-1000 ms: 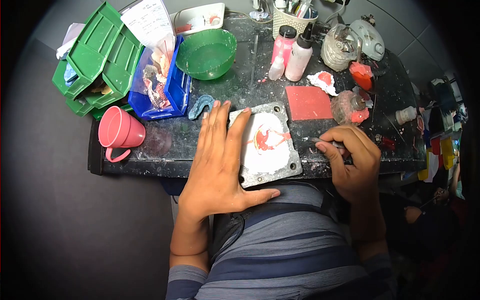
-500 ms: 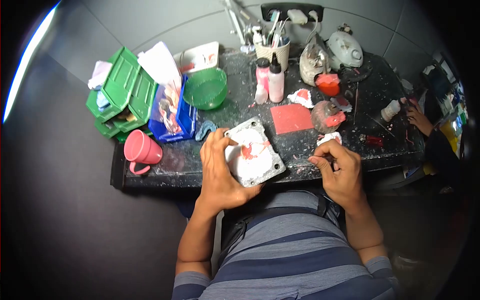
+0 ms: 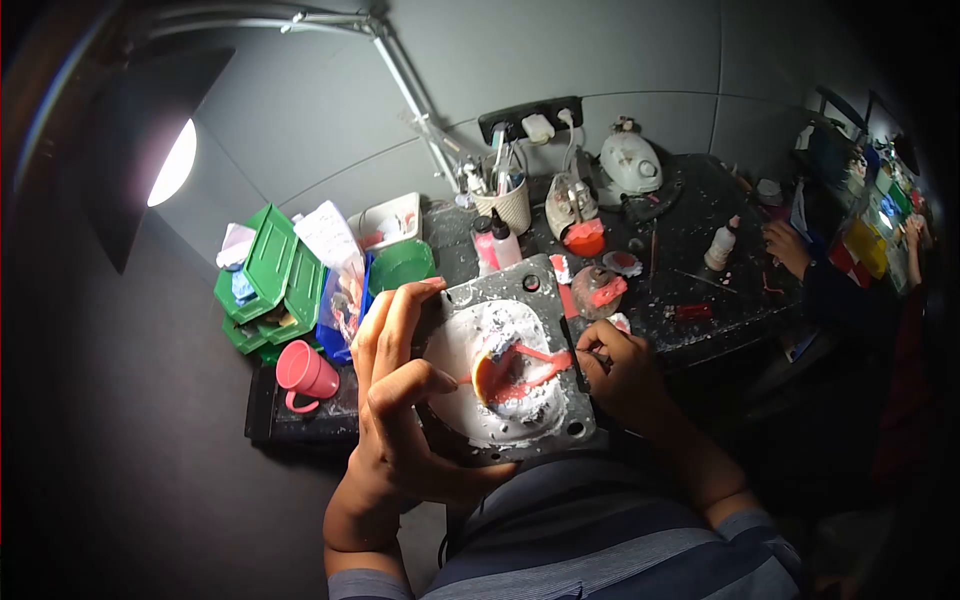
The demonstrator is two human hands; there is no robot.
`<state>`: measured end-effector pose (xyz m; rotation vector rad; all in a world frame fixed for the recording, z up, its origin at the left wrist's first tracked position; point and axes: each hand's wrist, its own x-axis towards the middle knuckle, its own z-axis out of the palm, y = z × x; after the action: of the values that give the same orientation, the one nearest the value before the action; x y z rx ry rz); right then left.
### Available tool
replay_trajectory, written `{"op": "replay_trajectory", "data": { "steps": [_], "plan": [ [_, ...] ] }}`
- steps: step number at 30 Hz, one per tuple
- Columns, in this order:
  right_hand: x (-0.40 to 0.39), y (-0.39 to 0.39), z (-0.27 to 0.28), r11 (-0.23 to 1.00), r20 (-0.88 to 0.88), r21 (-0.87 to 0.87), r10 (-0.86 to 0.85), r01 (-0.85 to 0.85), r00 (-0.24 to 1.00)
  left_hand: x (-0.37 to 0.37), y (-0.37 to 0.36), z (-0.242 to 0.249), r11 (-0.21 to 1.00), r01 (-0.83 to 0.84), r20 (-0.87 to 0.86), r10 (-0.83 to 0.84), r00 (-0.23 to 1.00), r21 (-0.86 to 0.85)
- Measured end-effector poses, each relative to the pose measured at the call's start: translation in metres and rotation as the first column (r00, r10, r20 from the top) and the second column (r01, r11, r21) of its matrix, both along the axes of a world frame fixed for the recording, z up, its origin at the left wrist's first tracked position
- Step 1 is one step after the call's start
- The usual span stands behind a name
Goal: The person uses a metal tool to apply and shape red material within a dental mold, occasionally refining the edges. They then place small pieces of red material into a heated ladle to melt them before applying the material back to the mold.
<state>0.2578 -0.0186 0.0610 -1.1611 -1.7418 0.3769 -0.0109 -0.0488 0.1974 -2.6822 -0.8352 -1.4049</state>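
My left hand (image 3: 395, 410) grips the left side of a grey metal dental flask (image 3: 485, 290), thumb along the lower edge. White plaster (image 3: 450, 345) fills the flask half, and a recess in its middle shows pink wax (image 3: 520, 385) with a yellowish curved edge. The flask is raised near my chest, its open face tilted up to me. Close by the flask's right edge is my right hand (image 3: 625, 370), fingers curled in a pinch. Whatever those fingertips hold, if anything, is hidden.
A pink mug (image 3: 308, 370), green bins (image 3: 270, 265) and a green bowl (image 3: 403, 265) stand left. Behind are bottles (image 3: 505, 245), a brush pot (image 3: 510, 210) and a spirit burner (image 3: 597, 293). A lit lamp (image 3: 175, 165) hangs upper left. Another person's hand (image 3: 787, 248) rests at right.
The flask has come up nearer to the camera in my left hand. My right hand has moved left to the flask's right edge. The view has shifted, and the lamp shows at upper left.
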Motion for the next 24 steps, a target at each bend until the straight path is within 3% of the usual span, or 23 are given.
{"op": "replay_trajectory", "data": {
  "steps": [1, 2, 3, 4, 5, 6, 7, 10, 12, 13, 15, 16, 18, 23, 24],
  "plan": [
    [0.001, -0.002, 0.004, 0.995, -0.053, -0.103, -0.008, 0.002, 0.999, 0.003, 0.000, 0.004, 0.999, 0.027, -0.015, -0.027, 1.000, -0.020],
    [0.002, -0.005, 0.006, 0.979, -0.107, -0.206, -0.019, -0.003, 0.994, 0.004, 0.016, -0.008, 0.993, 0.093, -0.010, -0.092, 0.996, 0.072],
    [0.002, -0.006, 0.003, 0.981, -0.108, -0.195, -0.033, 0.012, 0.994, 0.011, 0.031, -0.010, 0.974, 0.158, -0.010, -0.158, 0.987, 0.162],
    [0.000, -0.004, -0.006, 0.974, -0.179, -0.226, -0.051, 0.009, 0.982, 0.013, 0.028, -0.006, 0.980, 0.194, -0.045, -0.192, 0.980, 0.049],
    [0.002, -0.002, -0.015, 0.967, -0.249, -0.256, -0.073, 0.007, 0.966, 0.018, 0.031, -0.006, 0.976, 0.210, -0.086, -0.204, 0.975, 0.060],
    [0.010, 0.000, -0.021, 0.993, -0.249, -0.071, 0.078, -0.099, 0.965, 0.026, 0.034, -0.004, 0.970, 0.235, -0.087, -0.229, 0.970, 0.069],
    [0.024, 0.009, -0.079, 0.998, 0.004, -0.014, -0.066, 0.066, 0.998, 0.036, 0.035, -0.003, 0.963, 0.265, -0.085, -0.261, 0.962, 0.039],
    [0.140, -0.156, 0.093, 0.861, -0.424, -0.502, -0.159, -0.085, 0.892, 0.073, 0.033, 0.002, 0.930, 0.363, -0.079, -0.367, 0.927, -0.061],
    [0.162, -0.188, 0.133, 0.759, -0.635, -0.609, -0.294, -0.229, 0.715, 0.102, 0.030, 0.003, 0.900, 0.431, -0.021, -0.434, 0.901, -0.064],
    [0.159, -0.184, 0.142, 0.723, -0.710, -0.612, -0.323, -0.322, 0.626, 0.114, 0.033, -0.006, 0.861, 0.496, 0.047, -0.494, 0.868, -0.107],
    [0.141, -0.143, 0.137, 0.703, -0.873, -0.469, -0.280, -0.534, 0.398, 0.131, 0.033, 0.001, 0.833, 0.542, -0.018, -0.547, 0.837, -0.108],
    [0.135, -0.130, 0.137, 0.714, -0.875, -0.467, -0.288, -0.522, 0.389, 0.137, 0.034, 0.001, 0.822, 0.558, -0.021, -0.564, 0.826, -0.110],
    [0.124, -0.111, 0.137, 0.674, -0.972, -0.231, -0.121, -0.702, 0.203, 0.144, 0.033, -0.001, 0.808, 0.579, -0.027, -0.584, 0.811, -0.111],
    [0.091, -0.110, 0.140, 0.779, -0.968, -0.249, -0.178, -0.576, 0.178, 0.136, 0.038, -0.010, 0.797, 0.559, 0.021, -0.570, 0.821, -0.230],
    [0.087, -0.107, 0.137, 0.767, -0.965, -0.261, -0.188, -0.587, 0.183, 0.136, 0.039, -0.012, 0.762, 0.587, 0.117, -0.580, 0.806, -0.274]
  ]
}}
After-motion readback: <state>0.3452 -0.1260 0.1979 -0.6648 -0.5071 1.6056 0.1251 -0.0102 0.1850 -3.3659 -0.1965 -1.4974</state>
